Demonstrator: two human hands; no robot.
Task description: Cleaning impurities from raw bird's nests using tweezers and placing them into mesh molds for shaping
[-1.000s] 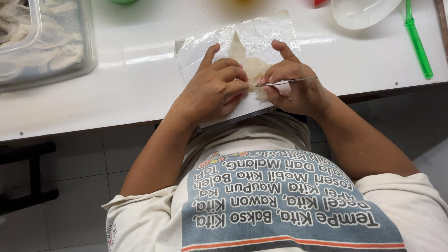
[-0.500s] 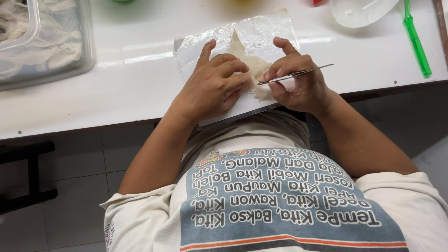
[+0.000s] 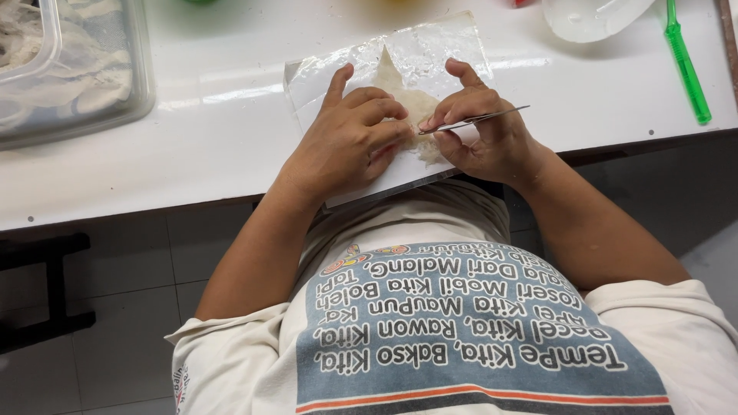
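Clearly, with the left hand (image 3: 350, 142) pressing the pale piece (image 3: 411, 107) flat on the board (image 3: 323, 77) and right hand (image 3: 488, 134) pinching tweezers (image 3: 473, 120), a hard pull could tear it.

— What can't you make out around the clear board (image 3: 350, 73)?

— My left hand (image 3: 350, 142) covers the near half of the pale flaky piece (image 3: 400, 92) on it, so its lower edge is hidden. The tip of the metal tweezers (image 3: 477, 119) vanishes between my fingers.

— And farther from the board?

— Left of it, the plastic tub (image 3: 115, 84) runs off the frame, its contents too blurred to tell. Beyond it to the right, the white dish (image 3: 592, 19) is cut by the top edge.
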